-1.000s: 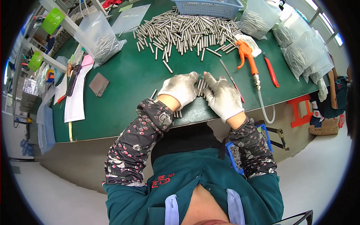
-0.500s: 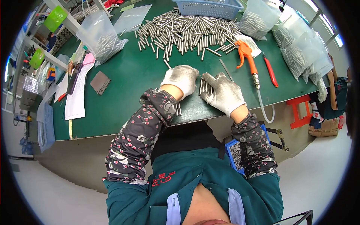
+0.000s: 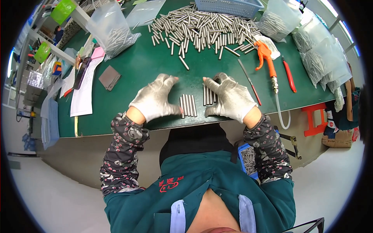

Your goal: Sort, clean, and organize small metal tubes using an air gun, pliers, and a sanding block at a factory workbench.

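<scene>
My left hand, in a whitish glove, is open beside a short row of steel pins lying side by side near the table's front edge. Its thumb tip reaches the row's left side; the fingers point away from me. My gloved right hand is spread at the right of a second row of steel pins, thumb near their close ends and fingertips beyond their far ends. It partly covers that row. One loose pin lies farther up, short of the big pile of steel pins.
Behind the pile stands a blue basket. Bags of pins stand at the left and right. An orange air gun with a hose, red-handled pliers and a thin strip lie right; a grey block lies left.
My left hand has moved left and opened, uncovering the left row of pins. My right hand has stayed by its row, with fingers more spread. The view has shifted slightly.
</scene>
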`<state>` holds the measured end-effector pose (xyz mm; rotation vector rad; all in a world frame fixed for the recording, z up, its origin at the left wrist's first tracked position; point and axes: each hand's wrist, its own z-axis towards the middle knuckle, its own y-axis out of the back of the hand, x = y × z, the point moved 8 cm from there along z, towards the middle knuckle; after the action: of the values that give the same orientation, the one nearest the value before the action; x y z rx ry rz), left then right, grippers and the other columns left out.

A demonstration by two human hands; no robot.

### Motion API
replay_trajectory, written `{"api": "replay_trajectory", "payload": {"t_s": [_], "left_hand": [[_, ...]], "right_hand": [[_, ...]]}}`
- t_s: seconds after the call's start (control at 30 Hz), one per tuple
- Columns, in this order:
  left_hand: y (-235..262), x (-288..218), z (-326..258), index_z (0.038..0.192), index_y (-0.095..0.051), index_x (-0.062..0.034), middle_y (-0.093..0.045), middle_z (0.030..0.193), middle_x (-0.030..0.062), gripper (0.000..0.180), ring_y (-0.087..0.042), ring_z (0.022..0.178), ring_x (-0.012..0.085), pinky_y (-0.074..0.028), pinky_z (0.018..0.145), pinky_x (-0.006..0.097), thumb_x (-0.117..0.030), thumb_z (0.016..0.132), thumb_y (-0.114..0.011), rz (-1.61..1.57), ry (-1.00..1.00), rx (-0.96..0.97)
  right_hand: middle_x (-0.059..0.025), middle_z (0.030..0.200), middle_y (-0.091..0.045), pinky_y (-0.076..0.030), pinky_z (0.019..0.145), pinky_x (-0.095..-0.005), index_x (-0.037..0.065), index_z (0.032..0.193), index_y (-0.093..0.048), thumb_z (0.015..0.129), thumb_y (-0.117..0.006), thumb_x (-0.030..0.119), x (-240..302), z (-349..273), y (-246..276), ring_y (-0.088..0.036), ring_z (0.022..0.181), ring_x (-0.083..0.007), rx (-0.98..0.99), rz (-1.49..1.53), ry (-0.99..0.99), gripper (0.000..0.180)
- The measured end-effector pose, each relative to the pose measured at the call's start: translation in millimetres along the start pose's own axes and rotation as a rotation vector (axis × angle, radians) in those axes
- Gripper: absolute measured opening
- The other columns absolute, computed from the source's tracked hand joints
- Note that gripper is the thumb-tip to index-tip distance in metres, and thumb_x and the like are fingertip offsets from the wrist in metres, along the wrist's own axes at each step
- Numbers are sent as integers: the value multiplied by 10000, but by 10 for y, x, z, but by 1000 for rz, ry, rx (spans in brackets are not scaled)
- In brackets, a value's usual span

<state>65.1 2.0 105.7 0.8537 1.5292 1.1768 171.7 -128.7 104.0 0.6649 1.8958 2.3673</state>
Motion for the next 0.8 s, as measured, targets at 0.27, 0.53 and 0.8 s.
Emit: {"api": "replay_trajectory", "payload": {"t_s": [0.27, 0.53, 0.8], "left_hand": [[-228, -144, -221, 1214, -513, -30, -487, 1170, 151, 758, -535, 1052, 318, -457, 901, 380, -312, 579, -817, -145, -35, -21], [-80, 245, -243, 1056, -554, -71, -555, 1022, 115, 410, -575, 908, 290, -477, 760, 382, -223, 710, -715, -161, 92, -241], [-14, 451, -316, 865, -576, -95, -581, 868, 66, 168, -600, 813, 276, -494, 684, 364, -9, 723, -597, 39, 79, -235]], "right_hand": [[-155, 1093, -542, -492, 783, -413, 89, 1177, -571, 606, -763, 332, 320, -13, -217, -583, 937, -346, 162, 147, 126, 650], [-181, 1082, -580, -488, 805, -397, 49, 1166, -572, 674, -697, 294, 88, 7, -96, -593, 947, -352, 77, 268, -24, 563], [-166, 1090, -574, -481, 825, -395, 54, 1144, -583, 685, -686, 246, 66, -35, -73, -584, 954, -344, 60, 245, 33, 508]]}}
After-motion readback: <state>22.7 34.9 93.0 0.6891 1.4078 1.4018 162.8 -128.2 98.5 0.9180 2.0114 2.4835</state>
